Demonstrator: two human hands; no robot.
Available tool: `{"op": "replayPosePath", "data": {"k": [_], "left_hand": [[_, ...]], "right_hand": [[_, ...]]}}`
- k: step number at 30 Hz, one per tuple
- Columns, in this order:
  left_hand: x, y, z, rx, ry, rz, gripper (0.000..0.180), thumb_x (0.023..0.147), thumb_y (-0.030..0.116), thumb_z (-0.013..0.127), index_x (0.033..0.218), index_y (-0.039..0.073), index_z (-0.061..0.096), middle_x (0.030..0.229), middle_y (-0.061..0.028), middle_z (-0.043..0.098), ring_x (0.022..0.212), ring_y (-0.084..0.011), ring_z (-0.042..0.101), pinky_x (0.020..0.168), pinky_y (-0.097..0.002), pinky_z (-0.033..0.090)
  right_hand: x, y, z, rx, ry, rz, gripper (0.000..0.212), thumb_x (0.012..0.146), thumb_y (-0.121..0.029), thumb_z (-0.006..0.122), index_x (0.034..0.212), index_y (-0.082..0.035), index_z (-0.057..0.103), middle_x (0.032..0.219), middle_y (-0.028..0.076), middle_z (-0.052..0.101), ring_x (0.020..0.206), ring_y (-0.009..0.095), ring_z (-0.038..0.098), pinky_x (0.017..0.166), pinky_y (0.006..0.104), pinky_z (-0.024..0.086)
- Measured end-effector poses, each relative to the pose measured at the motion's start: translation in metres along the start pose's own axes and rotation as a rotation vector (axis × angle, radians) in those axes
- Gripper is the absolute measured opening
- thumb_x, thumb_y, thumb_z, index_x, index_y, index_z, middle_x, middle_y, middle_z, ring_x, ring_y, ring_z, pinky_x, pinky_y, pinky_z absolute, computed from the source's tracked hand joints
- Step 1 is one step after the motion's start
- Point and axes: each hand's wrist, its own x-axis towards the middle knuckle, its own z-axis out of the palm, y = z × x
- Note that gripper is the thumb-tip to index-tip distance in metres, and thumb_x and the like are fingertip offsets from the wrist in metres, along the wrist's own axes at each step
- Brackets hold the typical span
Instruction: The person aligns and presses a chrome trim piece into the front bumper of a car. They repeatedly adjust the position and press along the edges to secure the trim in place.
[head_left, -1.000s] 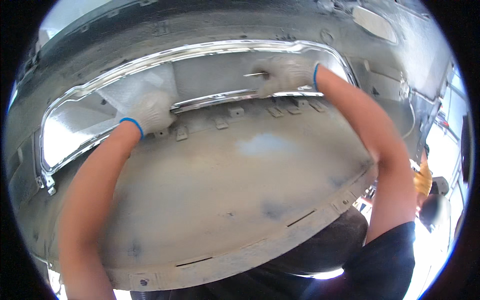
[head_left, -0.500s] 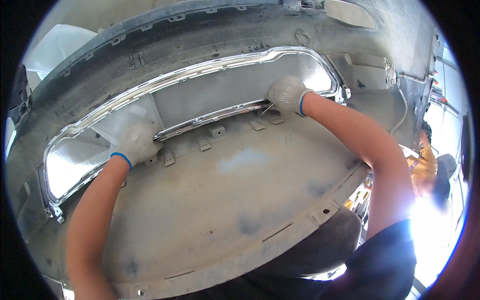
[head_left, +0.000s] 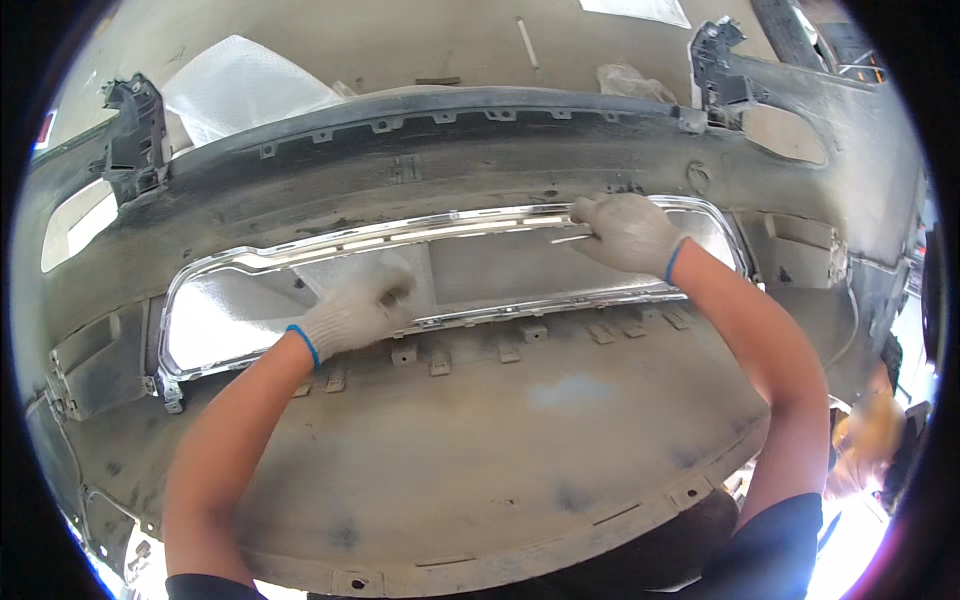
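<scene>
The shiny frame (head_left: 450,224) lies along the edge of the long opening in the grey bumper (head_left: 450,430). It appears positioned; whether it is fastened, I cannot tell. The right hand (head_left: 632,232) is at the upper rail, fingers gripping a thin rod (head_left: 570,239). The left hand (head_left: 355,310) is near the lower rail; its fingers are blurred, their grip undeterminable. Beyond the bumper lies a clear plastic bag (head_left: 635,82), contents indistinct.

Off-white knit gloves (head_left: 632,232) have blue cuff edges (head_left: 675,260); the sleeves (head_left: 772,545) are black.
</scene>
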Motion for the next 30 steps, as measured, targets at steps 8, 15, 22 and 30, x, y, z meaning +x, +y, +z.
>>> {"op": "replayPosePath", "data": {"k": [8,15,22,30], "left_hand": [[0.027,-0.029,-0.047,0.545,0.285,-0.038,0.058,0.078,0.03,0.078,0.128,0.005,0.061,0.121,-0.0182,0.063,0.114,-0.0365,0.059,0.098,-0.0458,0.049],[0.053,-0.024,-0.035,0.596,0.208,0.036,0.054,0.082,0.036,0.076,0.126,0.006,0.064,0.116,-0.0176,0.064,0.112,-0.0367,0.059,0.096,-0.0467,0.05],[0.067,-0.027,-0.02,0.571,0.331,0.255,0.054,0.083,0.041,0.076,0.122,0.005,0.065,0.12,-0.0163,0.064,0.112,-0.0355,0.06,0.096,-0.0473,0.05],[0.108,0.031,0.008,0.669,0.236,0.298,0.05,0.081,0.03,0.076,0.122,0.005,0.064,0.117,-0.0154,0.064,0.11,-0.035,0.06,0.092,-0.0466,0.05]], "right_hand": [[0.065,-0.055,0.005,-0.103,-0.045,0.006,0.048,0.09,-0.043,0.065,0.113,-0.001,0.063,0.109,0.021,0.065,0.1,0.035,0.069,0.084,0.0451,0.055],[0.059,-0.019,0.03,-0.076,0.04,0.049,0.047,0.092,-0.043,0.065,0.122,-0.007,0.062,0.114,0.018,0.063,0.094,0.036,0.069,0.08,0.0471,0.056],[0.057,-0.013,0.037,-0.033,0.086,0.003,0.044,0.094,-0.039,0.063,0.126,-0.008,0.061,0.116,0.016,0.063,0.097,0.034,0.069,0.081,0.0444,0.056],[0.062,-0.015,0.056,-0.178,0.067,-0.041,0.047,0.098,-0.035,0.058,0.129,0.001,0.057,0.117,0.015,0.063,0.105,0.028,0.068,0.084,0.0394,0.056]]}}
